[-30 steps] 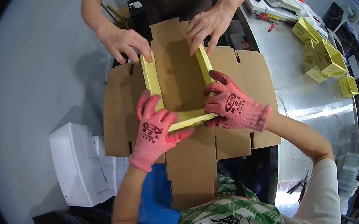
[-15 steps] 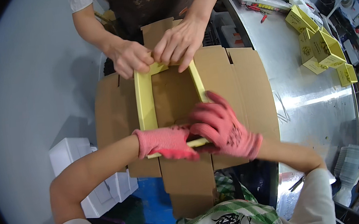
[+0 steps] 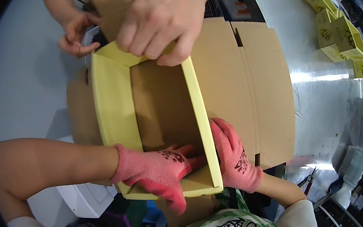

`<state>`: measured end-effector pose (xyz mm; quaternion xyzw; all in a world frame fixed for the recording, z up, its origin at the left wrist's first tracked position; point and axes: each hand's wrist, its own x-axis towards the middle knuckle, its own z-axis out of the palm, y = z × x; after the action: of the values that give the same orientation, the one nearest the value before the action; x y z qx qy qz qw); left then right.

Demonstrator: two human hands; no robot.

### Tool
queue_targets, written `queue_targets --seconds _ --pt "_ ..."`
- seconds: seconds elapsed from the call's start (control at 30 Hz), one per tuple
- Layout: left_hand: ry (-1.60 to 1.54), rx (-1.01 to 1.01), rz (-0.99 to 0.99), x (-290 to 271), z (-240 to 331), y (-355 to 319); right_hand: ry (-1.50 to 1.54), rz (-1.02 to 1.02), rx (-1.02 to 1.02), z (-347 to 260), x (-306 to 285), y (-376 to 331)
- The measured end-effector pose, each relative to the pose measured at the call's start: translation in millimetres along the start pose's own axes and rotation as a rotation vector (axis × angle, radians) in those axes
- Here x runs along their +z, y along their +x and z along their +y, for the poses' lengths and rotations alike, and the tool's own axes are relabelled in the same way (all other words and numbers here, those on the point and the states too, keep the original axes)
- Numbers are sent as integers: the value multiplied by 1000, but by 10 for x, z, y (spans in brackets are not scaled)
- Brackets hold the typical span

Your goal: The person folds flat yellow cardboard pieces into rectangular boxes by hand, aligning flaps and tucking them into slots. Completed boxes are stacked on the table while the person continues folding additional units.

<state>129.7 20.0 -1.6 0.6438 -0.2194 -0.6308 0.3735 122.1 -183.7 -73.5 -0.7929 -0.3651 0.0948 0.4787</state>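
Head view: I see the yellow box (image 3: 117, 112) over brown cardboard (image 3: 228, 85), the left hand (image 3: 158, 163) spread wide, fingers inside its near end. The right hand (image 3: 236, 161) lies outside the right wall (image 3: 204, 129), grip unclear; I'd press evenly, keeping that wall straight.

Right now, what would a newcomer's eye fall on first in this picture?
Probably the large yellow frame in the middle, over brown cardboard. Next, the pink-gloved left hand straddles its near wall, and the pink-gloved right hand is at the outside of its right wall. At the far end, a co-worker's bare hand covers part of the rim.
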Motion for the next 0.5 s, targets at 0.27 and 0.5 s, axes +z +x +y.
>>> queue_targets --seconds 0.27,0.5 --pt "-69 47 -64 4 -48 72 75 30 34 -9 43 -11" --pt "53 1 101 103 -23 32 -48 -84 88 66 -23 -106"
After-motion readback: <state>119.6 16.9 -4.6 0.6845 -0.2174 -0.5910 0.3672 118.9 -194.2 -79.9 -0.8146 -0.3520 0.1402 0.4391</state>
